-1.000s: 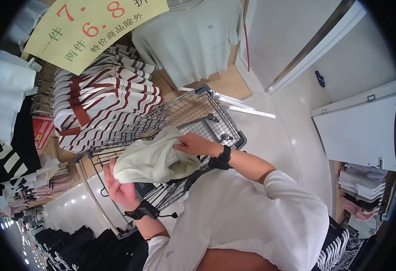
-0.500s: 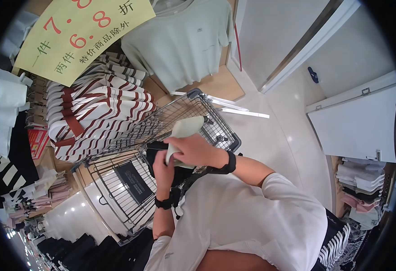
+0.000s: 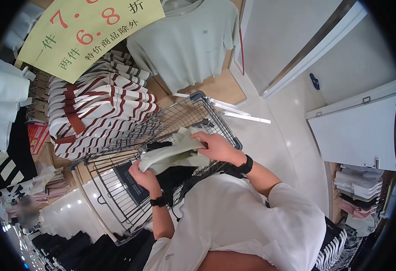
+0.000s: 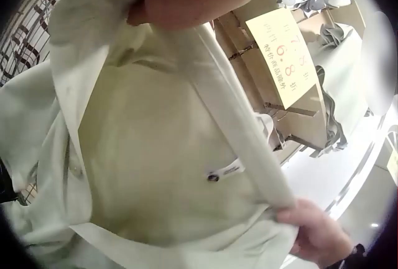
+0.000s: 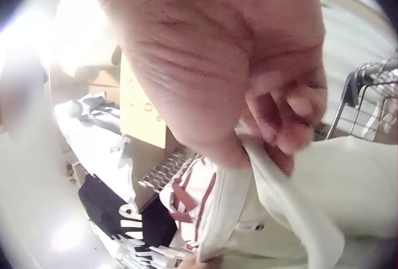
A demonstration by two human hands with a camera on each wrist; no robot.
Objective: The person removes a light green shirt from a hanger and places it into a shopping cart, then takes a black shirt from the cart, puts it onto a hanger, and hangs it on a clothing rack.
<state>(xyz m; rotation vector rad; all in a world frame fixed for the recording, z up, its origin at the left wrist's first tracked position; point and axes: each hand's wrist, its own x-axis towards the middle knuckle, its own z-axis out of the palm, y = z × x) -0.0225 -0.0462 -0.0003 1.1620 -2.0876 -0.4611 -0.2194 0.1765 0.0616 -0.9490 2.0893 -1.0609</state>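
A pale green shirt [image 3: 180, 153] hangs between both hands over a wire shopping cart [image 3: 198, 95]. My left hand [image 3: 144, 178] grips the near left end of its neckband. My right hand [image 3: 218, 149] pinches the other side between thumb and fingers, as the right wrist view shows close up. In the left wrist view the neck opening faces the camera, with a small white label [image 4: 225, 169] inside and a button [image 4: 76, 171] on the front edge. Black cloth [image 3: 175, 178] lies below the shirt, partly covered by it.
Striped shirts [image 3: 103, 110] hang on a rack left of the cart, under a yellow price sign [image 3: 78, 56]. A pale green T-shirt [image 3: 193, 45] hangs beyond the cart. White metal legs [image 3: 238, 112] stick out past its far end. Folded clothes [image 3: 358, 185] fill a shelf at right.
Half a second ago my hands were close together on the shirt at the cart's middle. They have since moved apart, the left one leftward, spreading the neckband between them.
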